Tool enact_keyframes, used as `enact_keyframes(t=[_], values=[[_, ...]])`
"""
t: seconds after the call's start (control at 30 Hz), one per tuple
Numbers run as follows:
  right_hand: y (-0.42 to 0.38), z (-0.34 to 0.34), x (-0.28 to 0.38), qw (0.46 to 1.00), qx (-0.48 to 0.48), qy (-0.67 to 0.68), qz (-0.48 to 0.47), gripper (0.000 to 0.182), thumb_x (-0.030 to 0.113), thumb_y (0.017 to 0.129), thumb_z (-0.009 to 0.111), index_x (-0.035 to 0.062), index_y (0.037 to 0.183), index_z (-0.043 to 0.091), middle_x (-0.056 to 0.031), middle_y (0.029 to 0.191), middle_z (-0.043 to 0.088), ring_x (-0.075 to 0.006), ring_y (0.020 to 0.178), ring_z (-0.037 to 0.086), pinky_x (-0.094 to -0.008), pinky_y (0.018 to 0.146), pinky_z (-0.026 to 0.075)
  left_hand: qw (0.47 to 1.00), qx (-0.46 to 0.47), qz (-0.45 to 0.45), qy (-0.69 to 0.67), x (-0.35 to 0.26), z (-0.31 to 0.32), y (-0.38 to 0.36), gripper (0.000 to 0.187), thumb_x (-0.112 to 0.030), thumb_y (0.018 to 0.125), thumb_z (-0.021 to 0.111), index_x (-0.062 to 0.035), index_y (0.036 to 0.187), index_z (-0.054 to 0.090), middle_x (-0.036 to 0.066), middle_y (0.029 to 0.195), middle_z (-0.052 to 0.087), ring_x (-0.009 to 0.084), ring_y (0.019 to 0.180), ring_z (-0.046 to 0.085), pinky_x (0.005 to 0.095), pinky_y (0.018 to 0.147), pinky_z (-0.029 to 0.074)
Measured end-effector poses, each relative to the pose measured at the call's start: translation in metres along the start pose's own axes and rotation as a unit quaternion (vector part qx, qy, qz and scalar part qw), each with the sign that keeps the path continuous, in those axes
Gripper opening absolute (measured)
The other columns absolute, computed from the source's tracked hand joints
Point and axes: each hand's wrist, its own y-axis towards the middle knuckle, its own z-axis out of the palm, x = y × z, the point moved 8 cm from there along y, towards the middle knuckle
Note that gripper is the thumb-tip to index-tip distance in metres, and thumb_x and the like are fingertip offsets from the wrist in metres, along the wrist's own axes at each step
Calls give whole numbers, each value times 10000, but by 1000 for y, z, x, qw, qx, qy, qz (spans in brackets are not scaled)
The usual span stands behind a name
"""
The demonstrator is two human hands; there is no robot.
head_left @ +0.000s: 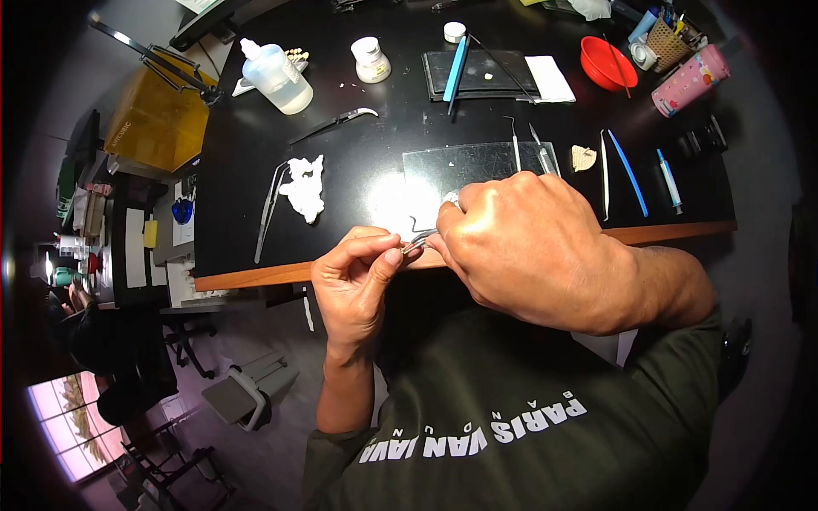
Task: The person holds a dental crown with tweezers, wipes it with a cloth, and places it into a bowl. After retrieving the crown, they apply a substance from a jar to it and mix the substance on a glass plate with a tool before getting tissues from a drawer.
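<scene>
Close in front of the table's near edge, my two hands meet over a small piece of work. My left hand (pixel 351 285) pinches something tiny between thumb and forefinger; what it is I cannot tell. My right hand (pixel 537 251) is closed, back of the hand up, around a metal tool (pixel 419 243) whose slim, shiny curved end reaches to the left fingertips. Most of that tool is hidden under the right fingers. A thin bent wire tip (pixel 414 224) shows just above it. Behind the hands lies a glass plate (pixel 434 166), partly covered by the right hand.
Tweezers (pixel 269 213) and a crumpled tissue (pixel 305 189) lie left. Further back stand a squeeze bottle (pixel 281 81), a white jar (pixel 371 61) and a red bowl (pixel 603 66). A blue stick (pixel 629 175) and a syringe (pixel 669 180) lie right.
</scene>
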Motion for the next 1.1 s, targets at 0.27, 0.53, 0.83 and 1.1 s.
enact_keyframes(t=[0.27, 0.53, 0.83, 1.1], values=[[3, -2, 0, 999, 42, 21, -14, 287, 211, 926, 720, -20, 757, 700, -174, 699, 689, -346, 601, 725, -432, 540, 585, 1000, 1, -18, -19, 6, -4, -2, 132, 97, 969, 705, 76, 1095, 740, 165, 1041, 699, 224, 949, 748, 381, 933, 658], [4, 1, -3, 999, 19, 47, -16, 294, 198, 905, 725, -12, 702, 688, -174, 651, 668, -352, 575, 705, -440, 540, 575, 1000, 6, -12, -22, 6, -4, -1, 124, 74, 981, 706, 77, 1102, 732, 162, 1046, 702, 236, 953, 754, 385, 929, 657], [6, 5, -14, 996, 13, 89, -12, 300, 156, 905, 691, -19, 662, 678, -189, 593, 629, -382, 579, 691, -463, 562, 575, 998, -9, -30, -59, 18, -7, -2, 129, 43, 997, 704, 73, 1120, 722, 170, 1072, 717, 258, 968, 764, 387, 927, 653], [12, 14, -26, 987, 88, 129, 24, 291, 142, 918, 656, -66, 719, 703, -246, 613, 636, -438, 595, 672, -483, 614, 573, 991, -20, -82, -107, 30, -5, -5, 125, -15, 1028, 691, 54, 1132, 702, 149, 1047, 744, 247, 972, 772, 408, 949, 654]])
